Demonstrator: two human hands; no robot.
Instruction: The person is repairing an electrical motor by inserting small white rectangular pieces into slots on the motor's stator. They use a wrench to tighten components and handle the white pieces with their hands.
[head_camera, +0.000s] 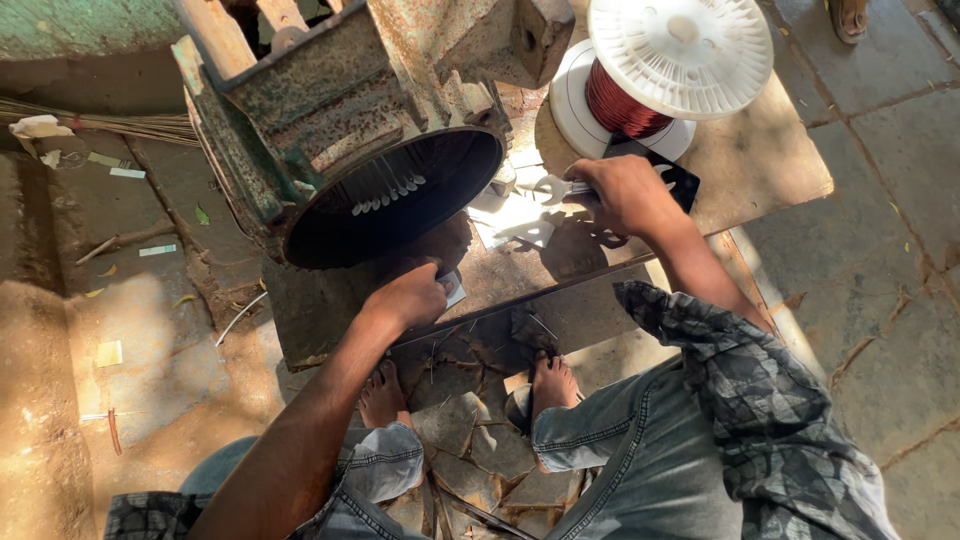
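Two bare feet (470, 392) rested on cracked stone paving (880, 330) nearest the camera. Above them, the left hand (408, 297) curled loosely, fingers pressed on a small white slip (454, 290) at the wooden board (760, 165) edge, below the rusty motor stator (390, 195). The right hand (625, 193) was clamped around a white strip (555, 188). Beyond stood a spool of copper wire (630, 100).

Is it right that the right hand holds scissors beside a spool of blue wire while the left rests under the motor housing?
Not quite: the head view shows the spool wound with reddish copper wire, not blue. The right hand does hold scissors, and the left hand rests under the motor housing.
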